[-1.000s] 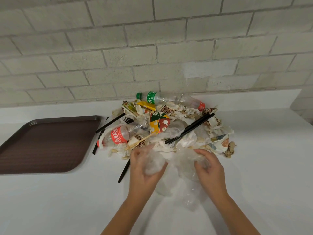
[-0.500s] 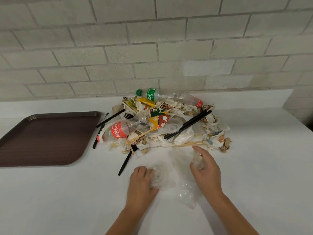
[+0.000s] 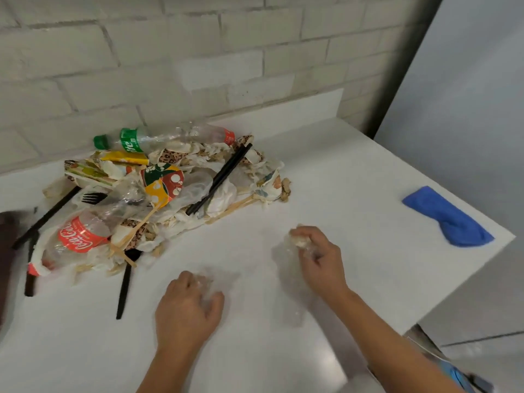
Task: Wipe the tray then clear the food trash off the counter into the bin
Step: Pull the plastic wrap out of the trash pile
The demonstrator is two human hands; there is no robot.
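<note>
Clear plastic wrap [image 3: 293, 282] sits crumpled in both hands: left hand [image 3: 188, 309] and right hand [image 3: 319, 258] each clutch it, just in front of the trash pile [image 3: 158, 194] on the white worktop [image 3: 354, 177].

Head camera looks down, close, over the counter [image 3: 354, 177].

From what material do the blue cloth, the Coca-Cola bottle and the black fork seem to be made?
Blue cloth: soft matte fabric, perhaps microfibre; it lies bunched in folds.
Coca-Cola bottle: thin clear plastic, glossy; see-through and dented.
Black fork: looks like hard black plastic, matching the other disposable cutlery.
</note>
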